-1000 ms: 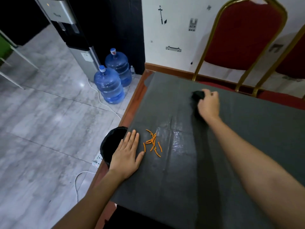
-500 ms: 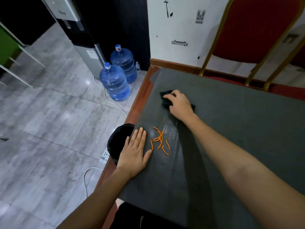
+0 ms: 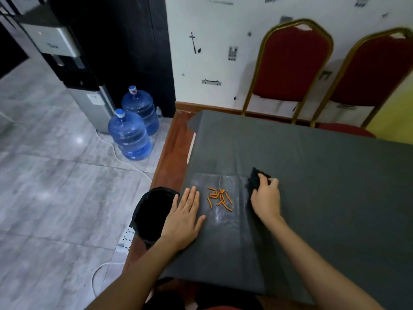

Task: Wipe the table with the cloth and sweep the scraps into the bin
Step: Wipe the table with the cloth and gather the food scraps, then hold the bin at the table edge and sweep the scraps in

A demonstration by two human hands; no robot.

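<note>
Scraps (image 3: 220,199): on the tabletop (image 3: 324,175), between the hands.
Left hand (image 3: 184,220): flat, fingers spread, beside the bin (image 3: 152,217).
Right hand (image 3: 266,199): clutches the cloth (image 3: 253,181), right of scraps.

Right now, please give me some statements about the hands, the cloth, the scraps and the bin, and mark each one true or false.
1. The right hand holds the cloth on the table. True.
2. The scraps are already in the bin. False: they lie on the table between the two hands.
3. The left hand lies flat and open near the table's edge. True.
4. The bin stands on the table. False: it stands on the floor beside the table, next to the left hand.
5. The cloth covers the scraps. False: it is apart from them, on their right.
</note>
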